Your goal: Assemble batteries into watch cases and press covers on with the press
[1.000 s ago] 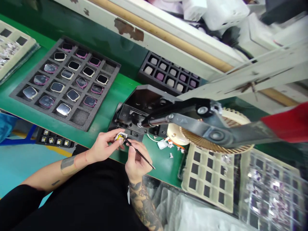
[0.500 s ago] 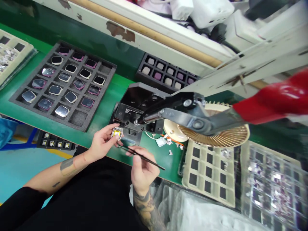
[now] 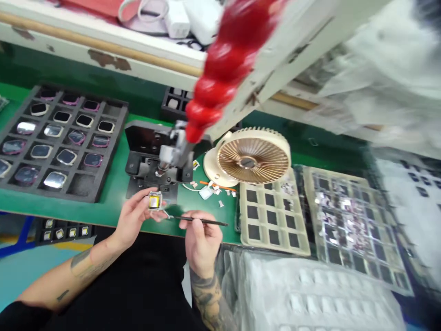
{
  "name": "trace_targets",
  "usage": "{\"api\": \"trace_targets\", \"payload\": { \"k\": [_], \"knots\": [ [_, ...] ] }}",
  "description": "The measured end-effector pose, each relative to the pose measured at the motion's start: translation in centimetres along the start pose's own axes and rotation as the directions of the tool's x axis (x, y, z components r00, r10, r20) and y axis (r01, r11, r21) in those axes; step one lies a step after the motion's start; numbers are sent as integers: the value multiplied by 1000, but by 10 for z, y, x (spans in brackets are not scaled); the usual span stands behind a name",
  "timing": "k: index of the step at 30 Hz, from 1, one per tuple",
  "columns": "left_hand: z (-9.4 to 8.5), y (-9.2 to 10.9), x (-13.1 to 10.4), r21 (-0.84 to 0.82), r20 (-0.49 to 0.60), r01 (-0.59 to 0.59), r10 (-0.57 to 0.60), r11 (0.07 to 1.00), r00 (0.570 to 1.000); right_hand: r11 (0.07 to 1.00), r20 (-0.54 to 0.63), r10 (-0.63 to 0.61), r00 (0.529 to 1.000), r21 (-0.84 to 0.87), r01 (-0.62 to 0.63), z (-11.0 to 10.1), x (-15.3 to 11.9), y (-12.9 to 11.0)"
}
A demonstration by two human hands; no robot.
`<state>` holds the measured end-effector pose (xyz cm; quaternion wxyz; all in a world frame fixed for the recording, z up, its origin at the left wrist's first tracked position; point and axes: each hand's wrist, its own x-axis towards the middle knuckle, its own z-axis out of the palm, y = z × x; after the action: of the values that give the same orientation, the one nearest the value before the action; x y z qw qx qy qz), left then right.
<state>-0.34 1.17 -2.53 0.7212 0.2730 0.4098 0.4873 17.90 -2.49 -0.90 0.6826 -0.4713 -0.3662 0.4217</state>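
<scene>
My left hand (image 3: 128, 221) is closed around the edge of a small watch case (image 3: 155, 201) with a yellow-bordered pale square inside. My right hand (image 3: 203, 241) pinches dark tweezers (image 3: 214, 222) that lie almost level and point toward the watch case. At their tip, a small pale strip (image 3: 168, 214) shows beside the case; I cannot tell whether the tweezers grip it. Both hands are at the bench's front edge, just before a black hand press (image 3: 143, 138) with a red handle (image 3: 223, 73).
A grey foam tray (image 3: 116, 154) of watches lies left. Right of the press stand a round fan (image 3: 253, 156), scraps (image 3: 221, 203) and a cream compartment tray (image 3: 245, 236). Another tray (image 3: 312, 184) holds shiny parts. A black tray (image 3: 65, 225) sits below the bench at left.
The view has swung to the right, so the press and trays appear further left. The tweezers have turned nearer to level, and their tip has drawn slightly away from the watch case.
</scene>
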Motion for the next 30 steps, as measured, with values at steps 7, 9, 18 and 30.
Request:
{"api": "trace_targets", "payload": {
  "k": [7,9,18,30],
  "knots": [
    [-8,-6,2,313,62,-196,187,929,981,887,-23,-364,931,-315,339,-78,35,-76],
    [-12,-12,2,372,130,-238,204,897,970,754,117,-340,933,-560,345,-87,51,-86],
    [-18,-17,4,442,185,-259,195,859,963,493,279,-634,721,-573,655,9,163,-69],
    [-24,-11,0,569,237,-226,106,791,966,514,24,-493,870,-799,313,-71,11,-4]
  ]
}}
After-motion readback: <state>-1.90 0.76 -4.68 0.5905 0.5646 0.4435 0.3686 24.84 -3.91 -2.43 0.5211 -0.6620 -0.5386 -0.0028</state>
